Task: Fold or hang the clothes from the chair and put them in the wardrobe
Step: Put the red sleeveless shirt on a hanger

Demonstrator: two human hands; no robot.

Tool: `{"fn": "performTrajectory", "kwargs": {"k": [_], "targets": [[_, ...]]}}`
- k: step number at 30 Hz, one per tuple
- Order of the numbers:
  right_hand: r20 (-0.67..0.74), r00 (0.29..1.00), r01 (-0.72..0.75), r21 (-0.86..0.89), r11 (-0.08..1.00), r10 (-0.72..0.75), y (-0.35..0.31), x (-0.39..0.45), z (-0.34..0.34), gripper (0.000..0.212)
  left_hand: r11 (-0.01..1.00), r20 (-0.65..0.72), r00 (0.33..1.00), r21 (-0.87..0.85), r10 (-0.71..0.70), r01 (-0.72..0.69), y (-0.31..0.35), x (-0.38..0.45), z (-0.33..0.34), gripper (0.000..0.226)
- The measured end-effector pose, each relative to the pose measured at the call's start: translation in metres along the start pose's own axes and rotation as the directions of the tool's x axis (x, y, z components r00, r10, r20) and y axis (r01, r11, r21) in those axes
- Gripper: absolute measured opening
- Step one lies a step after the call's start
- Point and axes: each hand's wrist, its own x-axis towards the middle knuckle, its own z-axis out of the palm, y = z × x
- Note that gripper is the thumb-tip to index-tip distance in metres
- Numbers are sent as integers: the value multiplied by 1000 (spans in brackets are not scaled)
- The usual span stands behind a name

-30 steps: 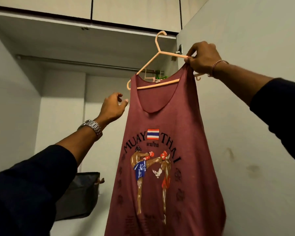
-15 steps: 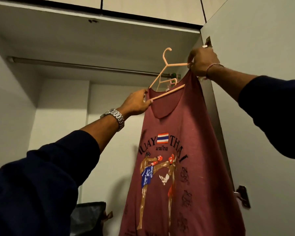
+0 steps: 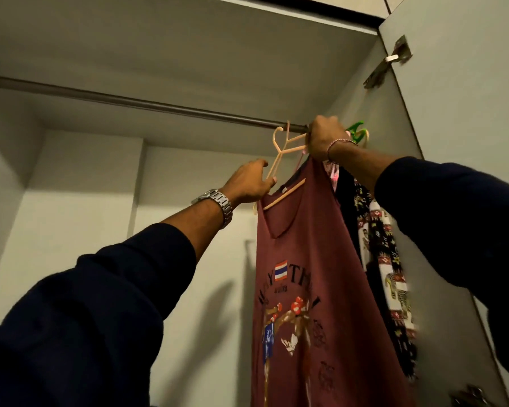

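Up at the wardrobe rail (image 3: pixel 159 105), a maroon Muay Thai tank top (image 3: pixel 312 259) is held high on a peach plastic hanger (image 3: pixel 279 160). The right hand (image 3: pixel 325 139) is clenched around the hanger's upper arm and the top's right shoulder strap, right under the rail, with a thin bracelet (image 3: pixel 340 143) seen at the wrist. The left hand (image 3: pixel 249 183) is curled on the hanger's lower left end, thumb and fingers pinching it where the fabric's left strap sits. The hanger is tilted, its left end lower than its right, and its hook is seen just beside the rail; whether it is actually over the rail cannot be told. The top hangs down freely inside the wardrobe, its printed flag and boxers facing the camera. Just behind and to the right, a black patterned garment with elephants (image 3: pixel 385 259) is hung from a green hanger (image 3: pixel 357 132). A steel wristwatch (image 3: pixel 218 204) is worn on the left wrist, and dark navy sleeves (image 3: pixel 115 304) cover both forearms. The open wardrobe door (image 3: pixel 467 98) is seen at right, with a metal hinge (image 3: pixel 388 63) near its top.
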Motion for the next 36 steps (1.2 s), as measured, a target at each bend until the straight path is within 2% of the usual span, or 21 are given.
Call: {"fn": "performTrajectory", "kwargs": {"k": [13, 19, 22, 27, 36], "targets": [[47, 998, -45, 62, 997, 42, -5, 81, 62, 22, 998, -20, 1000, 55, 1, 0, -41, 84, 34, 62], [-4, 998, -65, 124, 990, 66, -6, 101, 69, 29, 997, -22, 1000, 80, 13, -11, -53, 98, 40, 61], [-46, 996, -67, 147, 987, 74, -8, 105, 64, 34, 997, -24, 1000, 71, 8, -7, -57, 101, 39, 61], [-94, 991, -77, 175, 981, 95, -7, 108, 53, 29, 998, -27, 1000, 62, 9, -8, -59, 99, 37, 59], [-67, 987, -134, 147, 980, 145, 7, 80, 43, 27, 998, 2, 1000, 62, 16, -16, -58, 84, 42, 61]]}}
